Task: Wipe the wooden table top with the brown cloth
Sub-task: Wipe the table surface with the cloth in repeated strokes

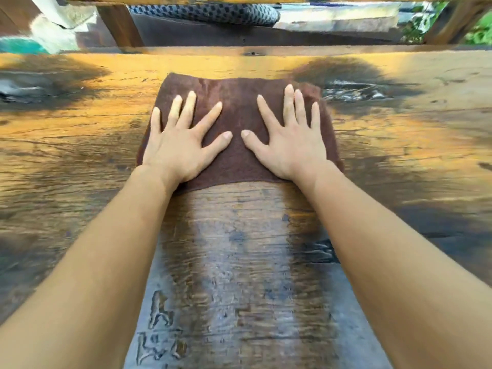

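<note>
A brown cloth point(238, 107) lies spread flat on the wooden table top point(399, 145), toward its far side. My left hand point(181, 145) presses on the cloth's left half with fingers straight and fanned out. On the right half my right hand point(290, 139) lies flat the same way, thumbs nearly meeting in the middle. A darker wet band point(239, 249) runs on the wood from the cloth's near edge back between my forearms.
The table's far edge point(253, 53) sits just beyond the cloth. Behind it are a dark wooden bench with a patterned cushion point(213, 13), a wooden post point(119, 25), and greenery at the far right point(479, 30). Dark knots mark the wood left and right of the cloth.
</note>
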The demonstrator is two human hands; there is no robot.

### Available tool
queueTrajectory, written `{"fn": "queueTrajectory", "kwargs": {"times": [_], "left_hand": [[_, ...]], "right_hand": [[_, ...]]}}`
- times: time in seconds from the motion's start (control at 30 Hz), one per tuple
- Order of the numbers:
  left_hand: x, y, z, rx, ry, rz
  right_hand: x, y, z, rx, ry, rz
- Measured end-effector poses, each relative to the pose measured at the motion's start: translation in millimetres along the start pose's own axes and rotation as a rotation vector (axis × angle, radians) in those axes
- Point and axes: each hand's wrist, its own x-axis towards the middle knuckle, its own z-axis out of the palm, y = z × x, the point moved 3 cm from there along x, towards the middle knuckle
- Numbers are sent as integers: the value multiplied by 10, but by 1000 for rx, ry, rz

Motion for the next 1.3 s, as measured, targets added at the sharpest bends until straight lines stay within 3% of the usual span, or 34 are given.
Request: {"fn": "queueTrajectory", "kwargs": {"times": [0.87,1.3], "left_hand": [[-4254,510,129,15,-96,-45],[-5368,750,151,16,-91,-15]], "right_hand": [[-4123,-605,160,81,-69,-53],[-5346,-664,192,53,-3,-77]]}}
